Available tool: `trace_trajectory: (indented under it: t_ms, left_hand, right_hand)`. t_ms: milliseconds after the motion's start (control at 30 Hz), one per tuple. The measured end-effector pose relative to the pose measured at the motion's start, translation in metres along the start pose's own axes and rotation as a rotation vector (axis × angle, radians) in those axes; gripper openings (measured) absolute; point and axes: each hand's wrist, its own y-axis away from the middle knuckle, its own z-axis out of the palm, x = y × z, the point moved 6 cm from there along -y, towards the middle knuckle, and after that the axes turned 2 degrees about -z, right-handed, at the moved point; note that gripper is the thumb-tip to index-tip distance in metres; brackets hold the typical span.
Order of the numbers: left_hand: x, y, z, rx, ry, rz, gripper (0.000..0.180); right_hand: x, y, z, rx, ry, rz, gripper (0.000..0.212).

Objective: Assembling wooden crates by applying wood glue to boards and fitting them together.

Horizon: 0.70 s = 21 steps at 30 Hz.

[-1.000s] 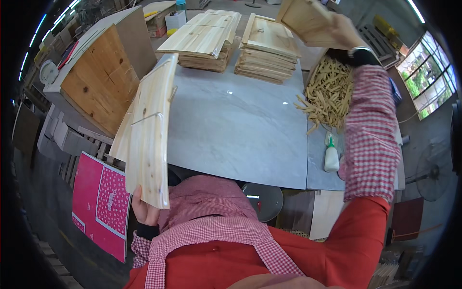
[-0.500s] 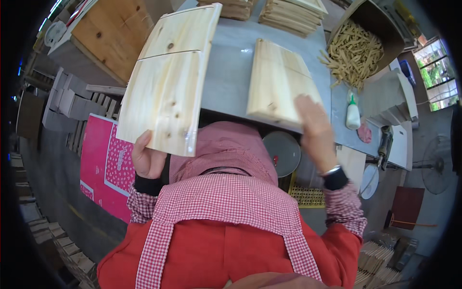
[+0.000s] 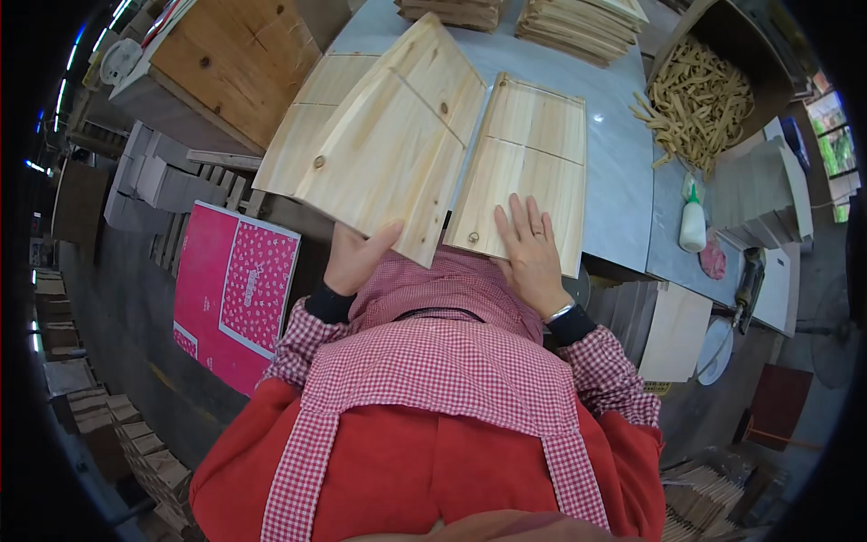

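Note:
My left hand (image 3: 355,259) grips the near edge of a pale wooden panel (image 3: 388,144), thumb on its face. The panel is held at a tilt, with one groove across it and several knots. Partly behind it, a second panel (image 3: 336,77) shows on the left of the table. On the right, another grooved panel (image 3: 533,181) lies at the table's near edge. My right hand (image 3: 533,262) rests on that panel's near part, fingers stretched out and slightly spread. Whether more panels lie under it, I cannot tell.
Stacked wooden pieces (image 3: 582,32) stand at the table's far side. A box of thin wood strips (image 3: 700,99) lies at the far right, near a green-capped white bottle (image 3: 693,221) and a pink cloth (image 3: 713,260). A wooden box (image 3: 230,68) and pink sheet (image 3: 244,289) are at left.
The panel in my left hand has swung right and tilted, and another panel shows behind it. My right hand has moved from the right panel's edge to lie on its face.

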Motion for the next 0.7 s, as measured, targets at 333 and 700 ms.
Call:
trace_trajectory:
  t_ms: [333,700]
  left_hand:
    - [0.014,-0.032,0.043,-0.041,-0.389,0.2,0.032]
    - [0.022,-0.027,0.073,-0.199,-0.806,0.447,0.031]
  right_hand:
    - [0.002,-0.002,0.005,0.006,-0.005,0.049,0.078]
    - [-0.004,-0.004,0.01,0.053,-0.026,0.084,0.07]
